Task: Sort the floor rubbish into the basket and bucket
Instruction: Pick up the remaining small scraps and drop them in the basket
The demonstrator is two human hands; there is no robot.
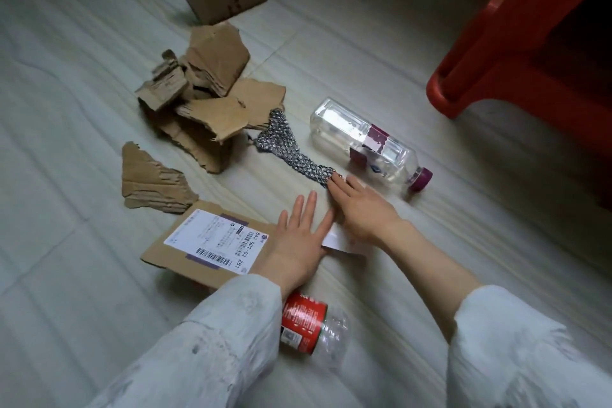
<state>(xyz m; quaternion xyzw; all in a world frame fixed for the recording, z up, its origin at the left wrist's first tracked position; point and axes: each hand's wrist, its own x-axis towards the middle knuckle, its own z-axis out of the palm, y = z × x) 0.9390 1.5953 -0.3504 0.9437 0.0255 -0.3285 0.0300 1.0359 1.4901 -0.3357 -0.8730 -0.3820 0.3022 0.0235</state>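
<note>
Strip of bubble wrap (291, 149) lying on the floor (82, 76) near the middle, its near end touched by fingertips of the right hand (359, 209); fingers curled over a white paper (337, 240), holding it. Left hand (299, 242) flat, fingers straight and apart, resting beside the paper and on the edge of a flat cardboard with label (205, 242). Clear bottle with purple cap (367, 142) just right of the strip. Torn cardboard pile (202, 99) behind it. Bottle with red label (308, 325) at the near edge, partly under the left sleeve. Red plastic stool (530, 26) at the far right corner.
</note>
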